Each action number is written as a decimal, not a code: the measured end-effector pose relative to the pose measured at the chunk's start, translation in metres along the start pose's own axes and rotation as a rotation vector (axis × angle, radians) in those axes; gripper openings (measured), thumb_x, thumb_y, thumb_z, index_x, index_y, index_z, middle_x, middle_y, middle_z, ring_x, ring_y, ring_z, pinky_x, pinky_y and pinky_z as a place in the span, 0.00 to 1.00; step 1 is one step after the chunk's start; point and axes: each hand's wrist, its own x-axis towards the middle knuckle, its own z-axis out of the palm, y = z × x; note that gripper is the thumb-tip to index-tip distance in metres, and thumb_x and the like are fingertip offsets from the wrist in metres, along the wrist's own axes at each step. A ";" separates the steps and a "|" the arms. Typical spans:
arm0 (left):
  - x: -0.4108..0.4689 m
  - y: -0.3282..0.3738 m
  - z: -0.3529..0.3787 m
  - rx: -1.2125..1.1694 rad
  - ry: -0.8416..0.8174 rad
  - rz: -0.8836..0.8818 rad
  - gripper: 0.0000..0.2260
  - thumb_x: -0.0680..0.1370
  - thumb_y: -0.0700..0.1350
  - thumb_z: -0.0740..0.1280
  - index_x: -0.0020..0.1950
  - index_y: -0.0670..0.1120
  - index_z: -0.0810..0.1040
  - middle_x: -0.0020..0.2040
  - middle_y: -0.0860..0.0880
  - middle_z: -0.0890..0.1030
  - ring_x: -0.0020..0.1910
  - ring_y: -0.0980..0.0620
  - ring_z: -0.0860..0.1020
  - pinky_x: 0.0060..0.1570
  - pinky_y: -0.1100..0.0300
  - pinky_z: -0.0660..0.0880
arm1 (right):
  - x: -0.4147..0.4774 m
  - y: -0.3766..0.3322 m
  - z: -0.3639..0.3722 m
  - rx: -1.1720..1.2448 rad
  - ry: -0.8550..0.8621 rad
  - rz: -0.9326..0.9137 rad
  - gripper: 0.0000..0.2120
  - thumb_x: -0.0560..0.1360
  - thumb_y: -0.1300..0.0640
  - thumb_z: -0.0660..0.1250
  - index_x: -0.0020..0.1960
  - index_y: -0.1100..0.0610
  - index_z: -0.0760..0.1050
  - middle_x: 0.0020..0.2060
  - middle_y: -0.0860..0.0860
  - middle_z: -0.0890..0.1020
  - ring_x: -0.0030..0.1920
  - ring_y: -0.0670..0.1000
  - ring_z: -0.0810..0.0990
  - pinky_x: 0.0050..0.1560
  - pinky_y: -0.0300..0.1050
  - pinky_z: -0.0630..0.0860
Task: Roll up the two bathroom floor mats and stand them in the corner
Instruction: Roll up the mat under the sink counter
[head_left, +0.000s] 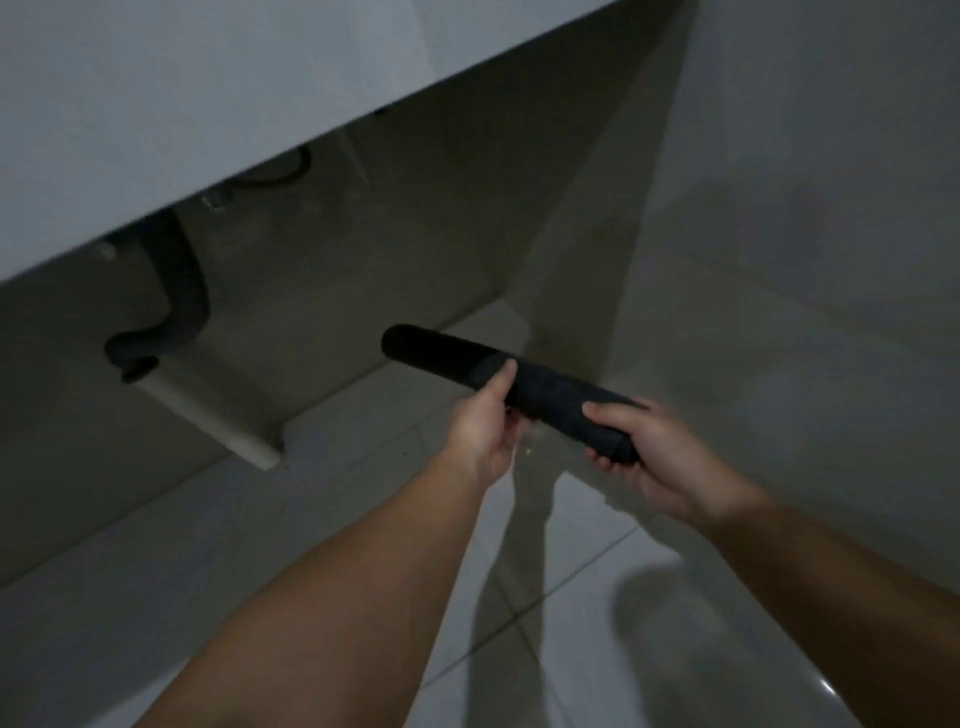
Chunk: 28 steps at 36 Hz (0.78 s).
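A dark mat rolled into a tight tube (447, 356) is held above the tiled floor, its far end pointing up and left toward the corner under the counter. My left hand (485, 423) grips the roll near its middle, thumb on top. My right hand (641, 447) grips the near end, fingers curled round it. Only this one mat is in view.
A white counter (208, 130) overhangs at the upper left, with a dark drain pipe (176, 291) and a white pipe (208, 415) beneath it. A wall (805, 208) rises on the right and meets the back wall in a corner (524, 312). Glossy floor tiles (545, 571) lie below.
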 end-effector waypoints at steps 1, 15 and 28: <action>0.003 -0.002 0.006 0.012 0.035 0.017 0.20 0.76 0.45 0.69 0.64 0.36 0.73 0.57 0.39 0.81 0.51 0.45 0.82 0.44 0.56 0.82 | 0.002 -0.002 -0.006 0.009 -0.019 0.022 0.08 0.73 0.62 0.68 0.51 0.62 0.76 0.33 0.58 0.79 0.25 0.50 0.77 0.21 0.37 0.71; 0.096 -0.077 0.029 0.046 0.122 0.095 0.07 0.73 0.37 0.73 0.49 0.40 0.78 0.50 0.40 0.82 0.50 0.41 0.81 0.48 0.52 0.79 | 0.052 0.051 -0.076 -0.830 0.217 -0.211 0.19 0.71 0.64 0.70 0.61 0.56 0.74 0.48 0.55 0.80 0.49 0.56 0.81 0.51 0.49 0.77; 0.168 -0.116 0.058 0.202 0.014 -0.045 0.14 0.74 0.33 0.66 0.60 0.36 0.73 0.51 0.38 0.80 0.44 0.43 0.80 0.52 0.49 0.77 | 0.113 0.080 -0.107 -1.265 0.330 -0.228 0.20 0.77 0.62 0.63 0.68 0.59 0.69 0.62 0.61 0.74 0.59 0.60 0.74 0.58 0.46 0.69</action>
